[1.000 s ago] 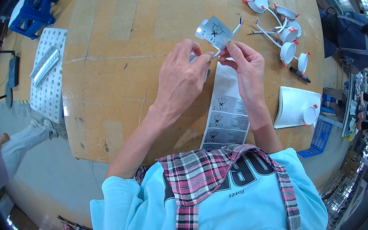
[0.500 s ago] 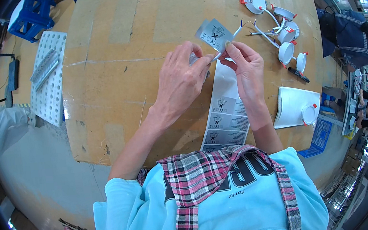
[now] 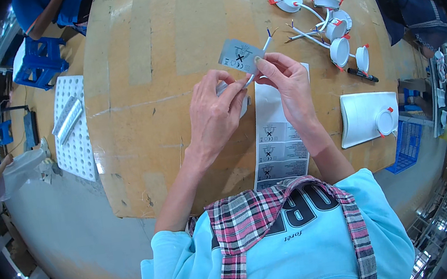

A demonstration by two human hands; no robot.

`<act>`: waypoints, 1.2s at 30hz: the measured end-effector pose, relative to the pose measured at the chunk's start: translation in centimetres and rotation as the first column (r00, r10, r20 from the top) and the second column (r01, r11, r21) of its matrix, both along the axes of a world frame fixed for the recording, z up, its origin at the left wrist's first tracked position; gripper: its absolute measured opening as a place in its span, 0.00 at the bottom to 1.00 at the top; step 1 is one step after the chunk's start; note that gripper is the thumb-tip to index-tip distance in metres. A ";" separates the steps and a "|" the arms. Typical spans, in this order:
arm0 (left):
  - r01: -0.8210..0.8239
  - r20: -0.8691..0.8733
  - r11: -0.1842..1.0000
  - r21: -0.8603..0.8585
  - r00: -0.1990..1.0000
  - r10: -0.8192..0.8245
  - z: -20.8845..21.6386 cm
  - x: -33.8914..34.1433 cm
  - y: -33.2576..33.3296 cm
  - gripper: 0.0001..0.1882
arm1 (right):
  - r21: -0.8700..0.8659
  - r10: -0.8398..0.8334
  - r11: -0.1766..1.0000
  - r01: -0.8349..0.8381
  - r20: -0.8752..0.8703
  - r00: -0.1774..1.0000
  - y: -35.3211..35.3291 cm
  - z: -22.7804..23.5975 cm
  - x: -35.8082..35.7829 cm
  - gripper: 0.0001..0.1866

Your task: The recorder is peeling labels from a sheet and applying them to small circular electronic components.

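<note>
My left hand (image 3: 211, 120) is closed round a white downlight (image 3: 243, 107), mostly hidden under the fingers. From it a white cable (image 3: 268, 43) runs up to the right and ends in bare coloured wires. Between thumb and fingers, my right hand (image 3: 290, 86) pinches a silver printed label (image 3: 238, 55) at its right edge, against the cable. The label stands out to the left of the cable; whether it is stuck round it I cannot tell. Below the right hand, a strip of silver labels on white backing (image 3: 270, 113) lies on the table toward my body.
Several white downlights with red clips and cables (image 3: 340, 52) lie at the right, beside a black marker (image 3: 362, 75). Nearer sits a white pad (image 3: 362, 123) carrying one downlight (image 3: 384, 121). Left of the table (image 3: 143, 110) are a perforated white board (image 3: 74, 140) and a blue stool (image 3: 41, 64).
The view has shifted, and both hands appear slightly lower and to the left with the label and cable. The grip looks the same. A person's arm now shows at the upper left.
</note>
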State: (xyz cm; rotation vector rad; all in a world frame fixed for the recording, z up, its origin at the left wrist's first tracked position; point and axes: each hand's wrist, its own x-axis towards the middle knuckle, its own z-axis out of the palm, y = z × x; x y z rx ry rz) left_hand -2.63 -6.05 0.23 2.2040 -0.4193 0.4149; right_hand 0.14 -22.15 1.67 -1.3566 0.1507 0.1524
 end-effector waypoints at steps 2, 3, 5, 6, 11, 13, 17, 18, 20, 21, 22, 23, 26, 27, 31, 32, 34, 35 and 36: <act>0.003 -0.094 0.994 -0.105 0.995 -0.013 0.3 -0.1 -0.1 0.10 | -0.005 -0.010 1.000 0.010 0.002 1.000 0.0 0.1 0.0 0.14; -0.010 -0.189 0.977 -0.213 0.981 -0.031 0.4 0.0 -0.2 0.10 | -0.016 -0.015 1.000 0.015 0.000 1.000 0.0 0.2 0.0 0.13; -0.065 -0.251 0.948 -0.311 0.968 -0.016 -0.2 0.2 0.6 0.11 | -0.008 -0.010 1.000 0.010 0.001 1.000 0.0 -0.2 -0.1 0.13; -0.121 -0.313 0.906 -0.405 0.950 -0.013 -0.5 0.5 1.0 0.12 | -0.002 -0.010 1.000 0.010 0.000 1.000 0.0 -0.4 -0.1 0.13; -0.324 -0.539 0.670 -0.668 0.832 -0.134 -0.7 1.8 2.0 0.16 | -0.006 -0.012 1.000 0.012 0.013 1.000 0.1 -0.7 -0.1 0.12; -0.316 -0.526 0.630 -0.709 0.832 -0.174 -0.9 2.1 2.0 0.17 | -0.010 -0.009 1.000 0.009 0.023 1.000 0.1 -0.8 -0.1 0.12; -0.194 -0.453 0.591 -0.783 0.830 -0.327 -1.2 2.7 1.2 0.18 | -0.014 -0.010 1.000 0.011 0.021 1.000 0.1 -1.0 -0.2 0.12; -0.165 -0.445 0.590 -0.790 0.817 -0.368 -1.4 2.8 1.2 0.19 | -0.010 -0.011 1.000 0.011 0.016 1.000 0.2 -1.1 -0.2 0.12; -0.172 -0.457 0.573 -0.801 0.794 -0.401 -1.5 3.0 1.2 0.19 | -0.024 0.003 1.000 -0.003 0.003 1.000 0.0 -1.3 -0.2 0.13; -0.181 -0.472 0.560 -0.808 0.767 -0.434 -1.5 3.1 1.2 0.20 | -0.034 0.015 0.999 -0.016 -0.012 1.000 -0.2 -1.3 -0.1 0.13; -0.182 -0.470 0.555 -0.812 0.767 -0.436 -1.6 3.1 1.2 0.20 | -0.040 0.017 0.999 -0.017 -0.013 1.000 -0.3 -1.3 0.0 0.13; -0.193 -0.472 0.543 -0.817 0.764 -0.439 -1.6 3.1 1.1 0.20 | -0.053 0.052 0.997 -0.054 -0.049 0.997 -0.6 -1.2 0.1 0.13; -0.222 -0.496 0.541 -0.811 0.750 -0.437 -1.3 3.1 1.4 0.22 | -0.173 0.068 0.982 -0.074 -0.039 0.997 -1.3 -0.7 0.6 0.13; -0.233 -0.518 0.558 -0.797 0.740 -0.430 -1.2 3.1 1.5 0.23 | -0.271 0.055 0.961 -0.049 0.016 0.998 -1.5 -0.3 0.9 0.13; -0.234 -0.505 0.541 -0.808 0.748 -0.430 -1.0 3.0 1.4 0.24 | -0.717 0.158 0.643 0.270 0.470 0.869 -2.8 1.8 2.7 0.11; -0.241 -0.514 0.550 -0.800 0.748 -0.420 -1.1 3.1 1.5 0.23 | -0.719 0.157 0.641 0.268 0.465 0.871 -2.6 2.2 3.5 0.11; -0.242 -0.519 0.558 -0.793 0.748 -0.413 -1.3 3.2 1.5 0.23 | -0.862 0.481 0.428 0.271 0.471 0.739 -2.2 2.9 5.0 0.10; -0.238 -0.519 0.561 -0.793 0.745 -0.419 -1.3 3.1 1.4 0.23 | -0.862 0.479 0.426 0.275 0.472 0.740 -2.0 2.7 5.7 0.10; -0.234 -0.520 0.563 -0.793 0.742 -0.424 -1.3 3.1 1.3 0.23 | -0.883 0.510 0.419 0.211 0.421 0.750 -1.6 2.5 6.4 0.10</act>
